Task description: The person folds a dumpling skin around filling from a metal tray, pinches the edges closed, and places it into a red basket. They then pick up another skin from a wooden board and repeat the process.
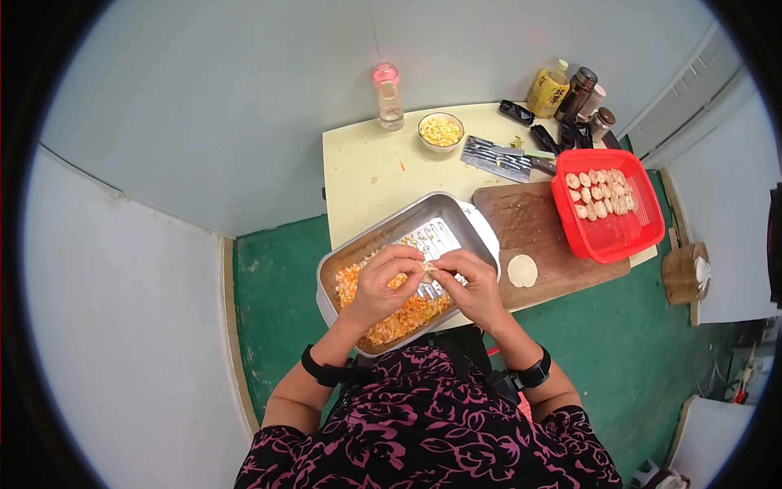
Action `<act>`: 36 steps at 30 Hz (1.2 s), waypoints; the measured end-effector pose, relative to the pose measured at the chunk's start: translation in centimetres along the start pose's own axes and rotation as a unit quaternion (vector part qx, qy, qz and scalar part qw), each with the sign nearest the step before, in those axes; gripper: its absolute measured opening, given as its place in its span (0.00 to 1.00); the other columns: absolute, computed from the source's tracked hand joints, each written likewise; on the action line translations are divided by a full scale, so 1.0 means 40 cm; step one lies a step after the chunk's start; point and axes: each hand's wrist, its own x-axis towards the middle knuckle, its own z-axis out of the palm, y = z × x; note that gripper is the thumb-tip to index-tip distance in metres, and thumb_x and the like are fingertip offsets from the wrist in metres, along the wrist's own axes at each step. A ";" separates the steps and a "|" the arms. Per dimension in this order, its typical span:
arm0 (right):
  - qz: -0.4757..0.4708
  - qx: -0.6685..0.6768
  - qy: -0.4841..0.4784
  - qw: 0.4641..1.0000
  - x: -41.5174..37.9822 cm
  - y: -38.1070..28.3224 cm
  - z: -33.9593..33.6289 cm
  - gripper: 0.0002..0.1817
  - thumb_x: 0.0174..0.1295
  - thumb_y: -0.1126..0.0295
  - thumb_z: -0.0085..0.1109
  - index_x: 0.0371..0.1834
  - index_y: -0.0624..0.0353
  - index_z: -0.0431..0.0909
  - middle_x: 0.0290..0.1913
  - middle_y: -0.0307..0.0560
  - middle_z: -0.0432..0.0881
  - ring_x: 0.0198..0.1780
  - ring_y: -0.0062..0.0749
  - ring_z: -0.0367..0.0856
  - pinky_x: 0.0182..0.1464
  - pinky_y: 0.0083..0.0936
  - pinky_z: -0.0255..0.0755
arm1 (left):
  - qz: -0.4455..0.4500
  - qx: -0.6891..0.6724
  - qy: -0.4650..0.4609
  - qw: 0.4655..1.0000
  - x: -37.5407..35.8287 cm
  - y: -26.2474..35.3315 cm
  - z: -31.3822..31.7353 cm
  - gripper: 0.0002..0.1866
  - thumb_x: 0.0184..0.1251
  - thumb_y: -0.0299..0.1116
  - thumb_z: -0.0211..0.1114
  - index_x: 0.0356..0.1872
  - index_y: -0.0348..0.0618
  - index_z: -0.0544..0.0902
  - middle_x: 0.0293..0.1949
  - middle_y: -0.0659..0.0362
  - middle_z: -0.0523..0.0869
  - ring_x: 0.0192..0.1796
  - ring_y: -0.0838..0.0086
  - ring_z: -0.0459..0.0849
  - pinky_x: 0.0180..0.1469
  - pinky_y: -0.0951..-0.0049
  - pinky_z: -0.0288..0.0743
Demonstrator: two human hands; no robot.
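Both hands (428, 281) pinch a dumpling (428, 269) over the filling-laden metal tray (407, 224).

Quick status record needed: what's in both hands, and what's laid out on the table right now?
left hand: pinching a dumpling over the metal pan
right hand: pinching the same dumpling
pan contents: orange and yellow filling
cutting board: one round wrapper
red tray: rows of finished dumplings
table rear: corn bowl, cleaver, bottles
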 end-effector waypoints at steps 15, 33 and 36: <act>0.033 0.037 0.008 0.999 -0.005 0.011 0.006 0.05 0.53 0.79 0.58 0.34 0.64 0.79 0.30 0.45 0.77 0.31 0.26 0.76 0.32 0.19 0.69 | -0.006 -0.023 -0.035 0.999 -0.001 -0.003 0.000 0.05 0.50 0.19 0.63 0.29 0.37 0.80 0.37 0.55 0.80 0.40 0.68 0.80 0.42 0.73 0.73; 0.036 0.012 0.011 0.999 -0.002 -0.012 0.009 0.07 0.54 0.75 0.59 0.35 0.65 0.79 0.31 0.44 0.77 0.29 0.24 0.75 0.29 0.17 0.68 | -0.045 -0.091 -0.037 0.994 -0.019 -0.025 0.007 0.16 0.51 0.17 0.62 0.43 0.37 0.74 0.42 0.54 0.78 0.44 0.69 0.79 0.46 0.73 0.73; 0.046 -0.002 0.008 0.999 -0.002 -0.013 0.007 0.09 0.52 0.73 0.62 0.36 0.64 0.79 0.31 0.44 0.78 0.28 0.23 0.74 0.28 0.17 0.67 | -0.071 -0.118 -0.022 0.990 -0.029 -0.038 0.016 0.20 0.51 0.20 0.63 0.47 0.38 0.72 0.42 0.54 0.79 0.44 0.66 0.79 0.45 0.73 0.73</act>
